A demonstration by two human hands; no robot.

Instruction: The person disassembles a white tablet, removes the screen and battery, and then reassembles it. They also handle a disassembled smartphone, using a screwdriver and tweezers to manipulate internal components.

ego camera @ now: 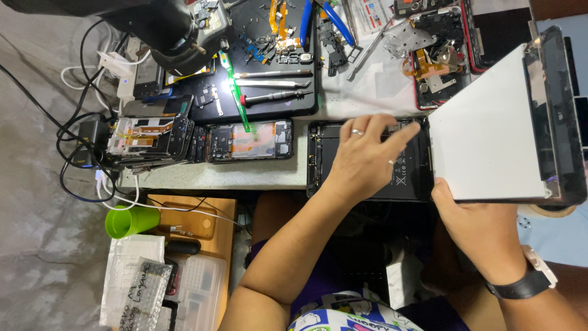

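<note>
left hand [366,156] flat, fingers spread on open tablet body [331,160] at table edge, centre | right hand [474,224] clamped on lower edge of lifted screen panel [490,132], hinged up at 3 o'clock of body | opened phone [250,140] at 9 o'clock | tweezers [272,74] at 11 o'clock

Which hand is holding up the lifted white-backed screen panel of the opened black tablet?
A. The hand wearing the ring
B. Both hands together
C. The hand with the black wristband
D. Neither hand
C: the right hand, with the black wristband, grips the lower edge of the white-backed screen panel, while the ringed left hand rests inside the opened black tablet body.
</note>
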